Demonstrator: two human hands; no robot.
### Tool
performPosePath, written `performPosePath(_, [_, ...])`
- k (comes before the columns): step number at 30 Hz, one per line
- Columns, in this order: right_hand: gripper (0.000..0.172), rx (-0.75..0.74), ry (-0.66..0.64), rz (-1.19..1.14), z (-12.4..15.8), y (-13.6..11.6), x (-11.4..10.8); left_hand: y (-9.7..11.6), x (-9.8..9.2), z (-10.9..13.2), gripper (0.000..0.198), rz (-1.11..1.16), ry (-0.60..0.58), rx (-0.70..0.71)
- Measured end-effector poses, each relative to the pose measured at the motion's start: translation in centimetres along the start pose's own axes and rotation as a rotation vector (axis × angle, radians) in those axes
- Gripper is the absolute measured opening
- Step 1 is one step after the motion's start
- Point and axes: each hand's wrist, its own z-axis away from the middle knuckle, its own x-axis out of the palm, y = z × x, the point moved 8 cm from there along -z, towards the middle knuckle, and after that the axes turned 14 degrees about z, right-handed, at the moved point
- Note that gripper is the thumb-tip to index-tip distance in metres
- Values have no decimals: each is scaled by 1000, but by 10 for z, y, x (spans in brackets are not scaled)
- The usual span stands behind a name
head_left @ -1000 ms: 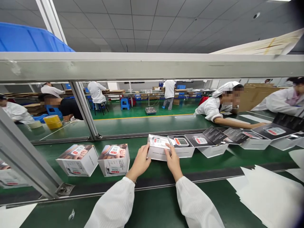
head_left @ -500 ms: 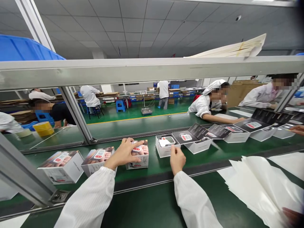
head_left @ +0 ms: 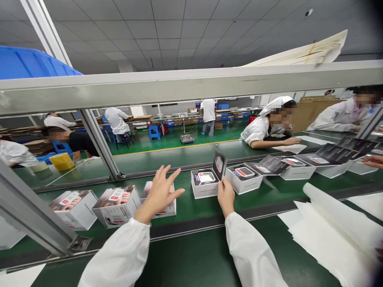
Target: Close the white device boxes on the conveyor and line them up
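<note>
My left hand (head_left: 160, 194) is open, fingers spread, over a closed printed box (head_left: 167, 210) that it partly hides. Between thumb and fingers my right hand (head_left: 226, 196) grips the raised dark lid flap (head_left: 220, 165) of an open white box (head_left: 206, 191). A white device with a screen (head_left: 206, 177) lies inside that box. Just right of it stands another open box (head_left: 245, 184), a white and red device showing in it. Two more closed boxes (head_left: 116, 205) with a picture of a hand on top sit at the left.
More open boxes (head_left: 299, 171) line the green conveyor belt (head_left: 182, 205) to the right. White sheets (head_left: 323, 235) lie at the near right. A metal post (head_left: 98, 145) and crossbar (head_left: 191, 81) frame the belt. Across it, a person in white (head_left: 257, 131) leans on the far table.
My left hand has lifted off the closed box and spread its fingers. The lid flap of the open box now stands upright in my right hand. The closed boxes have shifted left.
</note>
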Motion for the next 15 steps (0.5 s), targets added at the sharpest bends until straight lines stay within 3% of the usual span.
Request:
performPosePath(2, [49,-82,-61,67,5,-8,4,22,14,-8,69,44,121,51])
performPosePath(4, [45,-105,-153,137,10,-10,10,32,39,-17,73,104,166,51])
performPosePath(9, [47,-117,-291,-2,21,-19,25,6,117,-23,81,293,27,-230])
performPosePath(12, [50,-113,-346,-159,24,-27,33,-11,132,-7,86,345,105,-328])
performPosePath(15, [50,-37,-342,-174,20,-22,33,-19,128,12,90,483,167,-331])
